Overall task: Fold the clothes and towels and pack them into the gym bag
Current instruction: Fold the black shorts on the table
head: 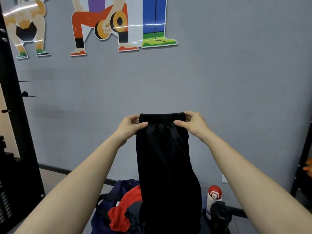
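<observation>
Pair of shorts: hanging in front of the wall, waistband between left hand and right hand. Gym bag: below, left of the shorts, garment in it. Bottle: right of the shorts, flask before it.

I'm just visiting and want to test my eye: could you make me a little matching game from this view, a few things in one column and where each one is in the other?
Things:
1. black shorts
2. red garment
3. white bottle with red cap
4. exercise stickers

Places:
A. high on the grey wall
B. lying on the navy gym bag
C. hanging from both hands
D. standing right of the shorts

Pairs: 1-C, 2-B, 3-D, 4-A
</observation>
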Demonstrator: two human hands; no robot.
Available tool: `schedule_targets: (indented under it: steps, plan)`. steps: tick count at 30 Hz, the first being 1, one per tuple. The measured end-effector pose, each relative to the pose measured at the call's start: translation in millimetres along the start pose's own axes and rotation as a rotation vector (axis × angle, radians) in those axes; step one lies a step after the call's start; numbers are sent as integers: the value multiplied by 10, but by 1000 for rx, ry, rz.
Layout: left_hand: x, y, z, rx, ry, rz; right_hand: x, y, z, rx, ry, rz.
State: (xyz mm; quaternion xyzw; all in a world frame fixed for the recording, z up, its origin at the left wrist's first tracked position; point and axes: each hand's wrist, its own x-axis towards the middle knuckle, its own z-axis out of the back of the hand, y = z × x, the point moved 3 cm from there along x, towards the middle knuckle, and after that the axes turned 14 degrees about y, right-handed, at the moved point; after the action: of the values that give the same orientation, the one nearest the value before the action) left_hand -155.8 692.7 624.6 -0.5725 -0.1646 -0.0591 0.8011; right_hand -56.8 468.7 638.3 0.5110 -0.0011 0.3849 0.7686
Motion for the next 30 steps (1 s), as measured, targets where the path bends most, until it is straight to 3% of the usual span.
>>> schedule_targets:
  steps: [7, 18, 30]
  plan:
    - [-51, 54, -76, -16, -65, 36, -71, -36, 11, -117, 39, -29]
    - [-536, 102, -239, -75, 58, 57, -597, 27, -51, -124, 171, -28]
    - [-1351, 330, -601, -214, 53, 33, -1602, -9, -260, 14, 91, -20]
